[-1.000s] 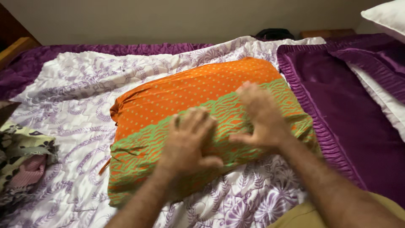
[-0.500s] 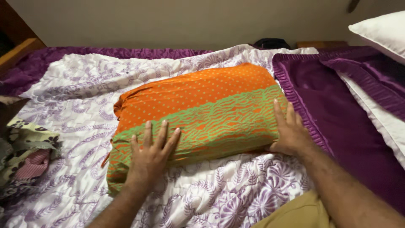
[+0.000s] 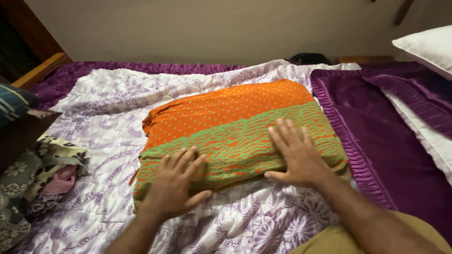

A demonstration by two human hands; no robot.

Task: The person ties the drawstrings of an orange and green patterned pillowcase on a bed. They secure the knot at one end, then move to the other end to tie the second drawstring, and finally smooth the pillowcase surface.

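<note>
An orange pillow with green dots and a green wavy band [image 3: 235, 124] lies on a white quilt with purple leaf print [image 3: 108, 108]. My left hand [image 3: 175, 186] rests flat on the pillow's near left corner, fingers spread. My right hand [image 3: 296, 155] lies flat on the green band toward the pillow's near right side, fingers apart. Neither hand grips the cloth.
A purple satin cover [image 3: 376, 117] spreads to the right, with a white pillow [image 3: 426, 47] at the far right. Crumpled patterned clothes [image 3: 42, 174] lie at the left. A dark object [image 3: 308, 58] sits by the wall, and a wooden bed frame [image 3: 40, 70] shows at the far left.
My right hand has moved from the pillow's right end onto its top. My left hand has shifted slightly right along the near edge. The view has tilted up a little.
</note>
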